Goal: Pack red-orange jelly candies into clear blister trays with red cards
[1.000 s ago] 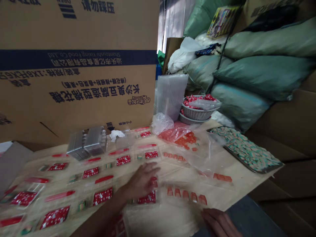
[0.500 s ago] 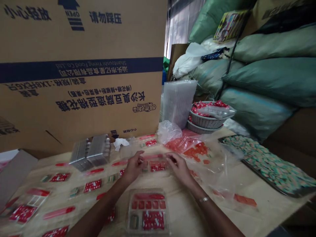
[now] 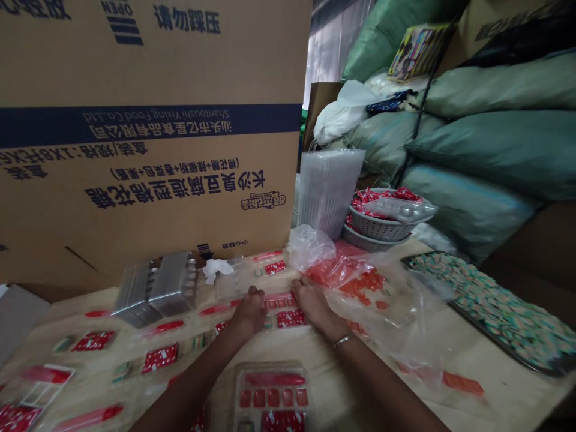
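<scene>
My left hand (image 3: 249,310) and my right hand (image 3: 311,303) rest on either side of a clear plastic blister tray (image 3: 281,308) holding small red sweets and a red-and-white packet. The fingers of both hands curl onto the tray's edges. A filled tray (image 3: 273,397) with a red stick, red squares and a red packet lies nearer to me, between my forearms. Several more partly filled trays (image 3: 159,357) spread over the cardboard-covered table to the left.
A large brown carton (image 3: 144,132) stands behind the table. A stack of empty clear trays (image 3: 155,287) sits at its foot, a taller stack (image 3: 327,186) to the right. Plastic bags of red sweets (image 3: 360,279), a basket of red packets (image 3: 380,219), a tray of green sweets (image 3: 490,309) and green sacks (image 3: 472,150) fill the right.
Both hands reached forward from the near trays to the tray farther back and settled on its two sides. The filled tray now lies between my forearms.
</scene>
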A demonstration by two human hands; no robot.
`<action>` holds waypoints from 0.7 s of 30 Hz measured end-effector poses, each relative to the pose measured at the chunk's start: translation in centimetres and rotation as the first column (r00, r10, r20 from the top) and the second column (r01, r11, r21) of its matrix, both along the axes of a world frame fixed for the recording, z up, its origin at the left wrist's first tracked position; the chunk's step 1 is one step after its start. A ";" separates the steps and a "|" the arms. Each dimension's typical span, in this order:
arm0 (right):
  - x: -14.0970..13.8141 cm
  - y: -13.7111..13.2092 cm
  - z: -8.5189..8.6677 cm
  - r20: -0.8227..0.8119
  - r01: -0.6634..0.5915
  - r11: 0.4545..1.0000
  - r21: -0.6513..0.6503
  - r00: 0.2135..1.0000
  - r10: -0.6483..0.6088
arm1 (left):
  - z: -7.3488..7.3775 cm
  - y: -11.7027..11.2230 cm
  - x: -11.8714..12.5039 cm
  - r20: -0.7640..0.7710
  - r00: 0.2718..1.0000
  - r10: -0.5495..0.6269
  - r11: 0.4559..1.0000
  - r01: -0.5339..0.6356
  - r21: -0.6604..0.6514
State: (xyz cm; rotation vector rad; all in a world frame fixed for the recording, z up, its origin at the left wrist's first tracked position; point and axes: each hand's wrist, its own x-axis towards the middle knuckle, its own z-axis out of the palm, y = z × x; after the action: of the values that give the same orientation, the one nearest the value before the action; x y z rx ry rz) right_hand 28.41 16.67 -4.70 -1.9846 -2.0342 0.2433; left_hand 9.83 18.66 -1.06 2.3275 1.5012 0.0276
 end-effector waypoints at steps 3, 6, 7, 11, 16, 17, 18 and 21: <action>-0.4 -1.0 0.3 0.031 -0.060 0.998 0.030 0.998 0.059 | -0.2 -0.8 -0.1 -0.024 0.999 -0.041 0.999 0.041 0.008; -0.5 -2.0 0.7 0.005 -0.120 0.992 0.039 0.993 0.120 | 0.3 -0.9 -0.4 -0.032 0.997 -0.066 0.997 0.067 0.049; -0.6 -2.3 0.9 -0.027 -0.175 0.984 0.021 0.984 0.176 | 0.5 -0.8 -0.6 -0.029 0.997 -0.069 0.995 0.071 0.073; -1.0 -2.9 1.7 -0.103 -0.394 0.905 -0.159 0.919 0.381 | 1.4 0.3 -1.6 -0.104 0.994 -0.038 0.979 0.057 0.193; -1.9 -2.2 2.0 -0.061 -0.391 0.907 -0.153 0.920 0.387 | 1.8 1.7 -2.2 -0.172 0.985 0.017 0.973 0.023 0.228; -2.2 -2.0 2.1 -0.060 -0.394 0.910 -0.128 0.919 0.390 | 2.0 2.1 -2.1 -0.172 0.985 0.024 0.971 0.018 0.239; -2.5 -1.9 2.2 -0.061 -0.391 0.915 -0.103 0.920 0.387 | 2.2 2.4 -1.9 -0.169 0.985 0.030 0.968 0.013 0.250; -3.6 -2.5 3.3 -0.058 -0.338 0.940 -0.037 0.940 0.336 | 2.7 3.8 -1.4 -0.148 0.988 0.042 0.964 -0.001 0.268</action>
State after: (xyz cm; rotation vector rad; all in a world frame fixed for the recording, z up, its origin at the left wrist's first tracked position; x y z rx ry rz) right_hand 24.81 14.13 -1.41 -1.6227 -2.3456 0.4117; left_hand 8.41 22.49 1.64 2.5750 1.6890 0.0628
